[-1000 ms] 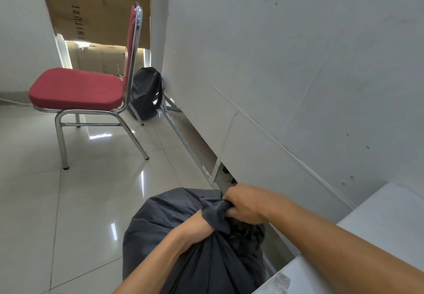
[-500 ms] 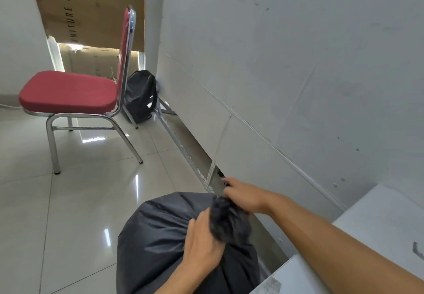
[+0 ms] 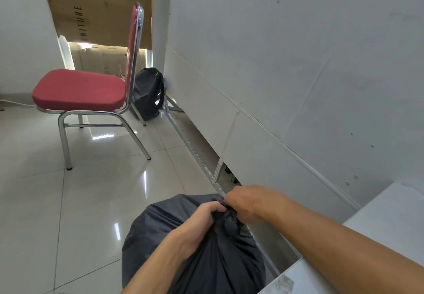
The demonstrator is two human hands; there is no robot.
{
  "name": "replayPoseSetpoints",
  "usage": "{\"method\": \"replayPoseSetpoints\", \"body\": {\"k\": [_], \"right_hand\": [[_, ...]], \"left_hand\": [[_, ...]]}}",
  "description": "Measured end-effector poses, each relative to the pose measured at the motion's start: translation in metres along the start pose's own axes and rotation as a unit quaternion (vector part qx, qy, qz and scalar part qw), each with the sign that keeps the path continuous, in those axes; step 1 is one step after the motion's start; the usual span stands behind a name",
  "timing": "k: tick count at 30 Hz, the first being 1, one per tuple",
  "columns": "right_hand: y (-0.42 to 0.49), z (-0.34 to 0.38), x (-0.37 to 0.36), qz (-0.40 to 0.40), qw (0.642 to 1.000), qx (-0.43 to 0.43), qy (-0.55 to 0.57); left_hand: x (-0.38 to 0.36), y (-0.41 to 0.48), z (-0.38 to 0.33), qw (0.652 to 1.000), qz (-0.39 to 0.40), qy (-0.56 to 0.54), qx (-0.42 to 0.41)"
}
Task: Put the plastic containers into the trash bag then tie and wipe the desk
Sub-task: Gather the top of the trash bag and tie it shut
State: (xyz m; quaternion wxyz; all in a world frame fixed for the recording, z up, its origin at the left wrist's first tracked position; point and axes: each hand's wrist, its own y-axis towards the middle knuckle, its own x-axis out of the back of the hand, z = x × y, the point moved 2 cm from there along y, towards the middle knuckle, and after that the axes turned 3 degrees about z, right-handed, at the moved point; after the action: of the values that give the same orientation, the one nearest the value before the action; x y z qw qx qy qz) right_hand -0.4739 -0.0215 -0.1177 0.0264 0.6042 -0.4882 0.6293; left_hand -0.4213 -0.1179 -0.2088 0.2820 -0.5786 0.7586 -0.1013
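Since a moment ago the left hand (image 3: 199,227) has curled in against the right hand (image 3: 245,204), both gripping the twisted neck of the bulging black plastic trash bag (image 3: 156,229), just left of the white desk (image 3: 390,215).

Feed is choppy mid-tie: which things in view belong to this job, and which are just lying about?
Job: trash bag, its neck gripped by left hand and right hand; desk at right.
Lying about: red chair; black backpack by the wall; cardboard at the back.
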Motion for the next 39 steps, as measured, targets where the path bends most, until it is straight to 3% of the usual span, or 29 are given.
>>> {"method": "replayPoseSetpoints", "body": {"k": [1,2,4,6,10,14,17,18,20,23,24,26,28,30,32,35,39], "right_hand": [[-0.001,0.000,0.002,0.009,1.000,-0.010,0.014],[-0.003,0.000,0.004,0.021,0.999,-0.023,0.036],[-0.003,-0.004,0.005,0.057,0.990,-0.051,0.118],[-0.003,-0.009,0.000,0.118,0.962,-0.060,0.239],[0.002,-0.012,-0.013,0.198,0.892,-0.067,0.400],[0.007,-0.011,-0.014,0.188,0.898,-0.067,0.393],[0.007,-0.013,-0.015,0.170,0.892,-0.084,0.410],[0.007,-0.013,-0.016,0.169,0.882,-0.089,0.431],[0.006,-0.012,-0.016,0.205,0.847,-0.095,0.482],[0.002,-0.010,-0.016,0.300,0.807,-0.068,0.504],[0.000,-0.009,-0.015,0.309,0.801,-0.058,0.510],[-0.005,-0.005,-0.009,0.259,0.794,-0.051,0.547],[-0.008,0.002,-0.002,0.115,0.844,-0.025,0.523],[-0.010,0.010,0.004,0.018,0.925,0.024,0.380],[-0.007,0.020,-0.001,0.058,0.966,0.057,0.246],[0.005,0.032,-0.012,0.141,0.976,0.046,0.161],[0.031,0.038,-0.023,0.083,0.985,0.045,0.147]], "left_hand": [[-0.003,-0.007,0.001,0.997,-0.007,0.070,-0.015],[-0.003,-0.008,0.003,0.986,-0.071,0.150,-0.035],[-0.004,-0.031,0.003,0.941,-0.188,0.204,-0.195],[-0.018,-0.057,0.007,0.871,-0.173,0.339,-0.309],[-0.010,-0.050,0.020,0.770,-0.179,0.495,-0.360],[0.016,-0.040,0.019,0.713,-0.180,0.524,-0.429],[0.017,-0.038,0.012,0.684,-0.179,0.570,-0.419],[0.015,-0.040,0.013,0.687,-0.163,0.581,-0.405],[0.008,-0.043,0.016,0.726,-0.148,0.566,-0.360],[0.000,-0.042,0.024,0.777,-0.195,0.496,-0.335],[-0.002,-0.038,0.028,0.799,-0.218,0.463,-0.315],[0.000,-0.026,0.033,0.878,-0.257,0.338,-0.219],[0.004,-0.015,0.032,0.933,-0.264,0.228,-0.089],[0.007,-0.003,0.025,0.953,-0.219,0.211,0.009],[0.010,0.000,0.012,0.967,-0.184,0.176,0.030],[0.023,-0.010,0.002,0.987,-0.123,0.061,0.085],[0.051,-0.026,0.008,0.985,0.004,-0.085,0.148]]}}
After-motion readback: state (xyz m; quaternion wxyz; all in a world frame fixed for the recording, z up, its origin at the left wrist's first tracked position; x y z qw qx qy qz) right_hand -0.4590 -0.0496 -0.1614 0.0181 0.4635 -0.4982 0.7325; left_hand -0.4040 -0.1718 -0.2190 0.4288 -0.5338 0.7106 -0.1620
